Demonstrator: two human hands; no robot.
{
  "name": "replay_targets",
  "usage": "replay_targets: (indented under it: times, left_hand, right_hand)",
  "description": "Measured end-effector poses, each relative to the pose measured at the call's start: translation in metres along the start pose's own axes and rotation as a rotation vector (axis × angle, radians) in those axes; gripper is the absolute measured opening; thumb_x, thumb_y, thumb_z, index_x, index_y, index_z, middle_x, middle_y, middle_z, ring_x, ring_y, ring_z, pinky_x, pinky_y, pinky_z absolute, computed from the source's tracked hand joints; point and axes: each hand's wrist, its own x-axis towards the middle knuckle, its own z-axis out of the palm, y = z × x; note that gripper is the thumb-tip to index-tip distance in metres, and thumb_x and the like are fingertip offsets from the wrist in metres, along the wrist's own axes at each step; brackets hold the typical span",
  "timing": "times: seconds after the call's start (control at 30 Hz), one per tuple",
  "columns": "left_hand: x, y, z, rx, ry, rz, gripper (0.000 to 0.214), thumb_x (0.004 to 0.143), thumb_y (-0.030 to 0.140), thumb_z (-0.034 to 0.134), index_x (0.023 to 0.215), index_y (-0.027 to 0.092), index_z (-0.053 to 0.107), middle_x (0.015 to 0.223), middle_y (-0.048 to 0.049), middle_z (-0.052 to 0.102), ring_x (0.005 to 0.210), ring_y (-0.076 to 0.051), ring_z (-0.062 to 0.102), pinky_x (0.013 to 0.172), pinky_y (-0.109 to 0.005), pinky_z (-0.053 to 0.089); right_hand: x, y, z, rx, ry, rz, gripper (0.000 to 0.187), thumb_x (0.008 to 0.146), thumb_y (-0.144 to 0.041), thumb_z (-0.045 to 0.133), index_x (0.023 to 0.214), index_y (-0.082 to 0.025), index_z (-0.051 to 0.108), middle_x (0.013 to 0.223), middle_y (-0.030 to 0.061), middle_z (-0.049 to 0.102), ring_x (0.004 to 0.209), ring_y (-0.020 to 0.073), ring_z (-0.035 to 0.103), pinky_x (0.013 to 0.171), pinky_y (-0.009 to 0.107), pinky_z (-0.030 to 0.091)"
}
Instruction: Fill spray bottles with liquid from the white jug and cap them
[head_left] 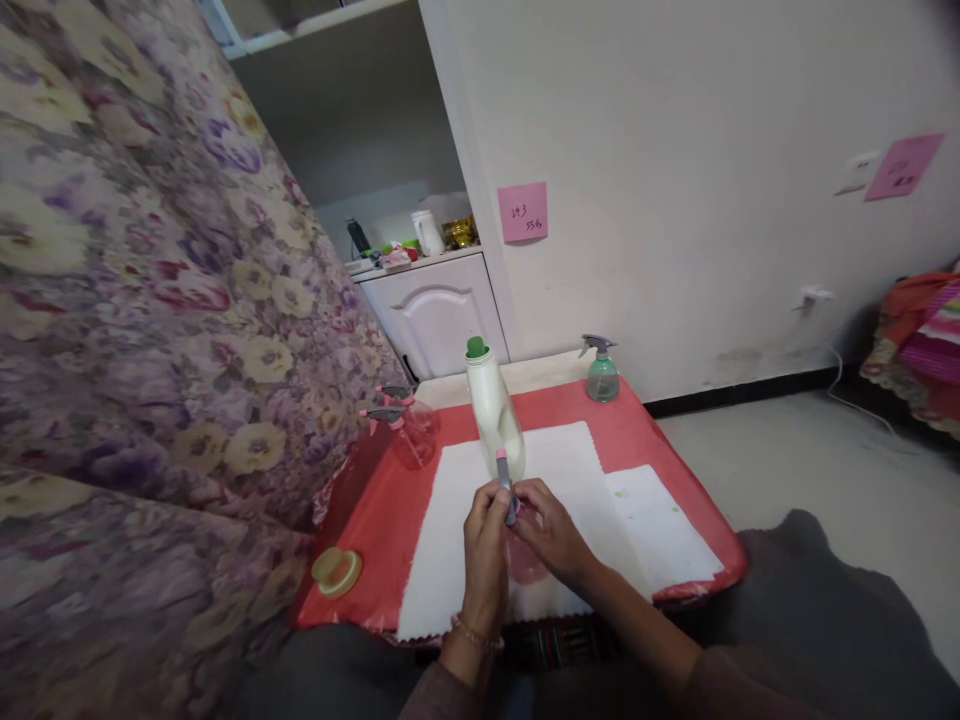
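Over the white cloth, my two hands hold a small spray bottle (527, 562) with a see-through pinkish body and a grey and pink trigger head. My left hand (487, 545) is closed round the grey head. The fingers of my right hand (553, 535) are curled at the bottle's neck, just below the head; their tips are partly hidden. Right behind the hands stands a large cream jug (493, 405) with a handle. Its mouth has no screw lid on, and a green piece (476, 347) sits in it.
Two pink spray bottles (412, 445) stand at the table's left, a green spray bottle (602, 378) at the back right. A yellowish cap (337, 572) lies front left. White paper (664, 530) covers the right of the red tablecloth (637, 430). A floral curtain (187, 350) borders the left.
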Motion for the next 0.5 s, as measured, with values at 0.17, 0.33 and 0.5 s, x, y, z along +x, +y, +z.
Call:
replay_targets:
  times: [0.17,0.33,0.5]
  left_hand:
    - [-0.0011,-0.0008,0.0012,0.006,0.003,-0.003,0.026,0.086,0.043,0.059,0.092,0.019,0.065,0.08,0.001,0.062,0.076,-0.016,0.056,0.072,-0.025,0.043]
    - [-0.0015,-0.0008,0.0014,-0.004,-0.012,0.012,0.025,0.089,0.041,0.056,0.094,0.018,0.064,0.083,0.0002,0.062,0.078,-0.016,0.055,0.074,-0.026,0.044]
    - [-0.0021,0.0003,0.0015,-0.011,-0.004,0.008,0.026,0.088,0.042,0.058,0.095,0.018,0.065,0.084,-0.0003,0.061,0.079,-0.015,0.054,0.075,-0.026,0.044]
  right_hand:
    - [-0.002,0.0057,0.005,0.002,0.083,0.091,0.024,0.077,-0.031,0.072,0.096,-0.021,0.059,0.095,0.0025,0.06,0.09,0.0208,0.058,0.084,0.034,0.048]
    - [-0.0005,0.0047,0.0003,0.002,0.006,0.014,0.014,0.085,-0.032,0.064,0.094,-0.021,0.062,0.097,0.0039,0.059,0.093,0.0208,0.057,0.086,0.035,0.046]
    - [0.0,0.0026,-0.0002,0.009,-0.004,0.018,0.02,0.083,-0.034,0.066,0.097,-0.021,0.061,0.099,0.0045,0.059,0.094,0.0214,0.058,0.087,0.036,0.046]
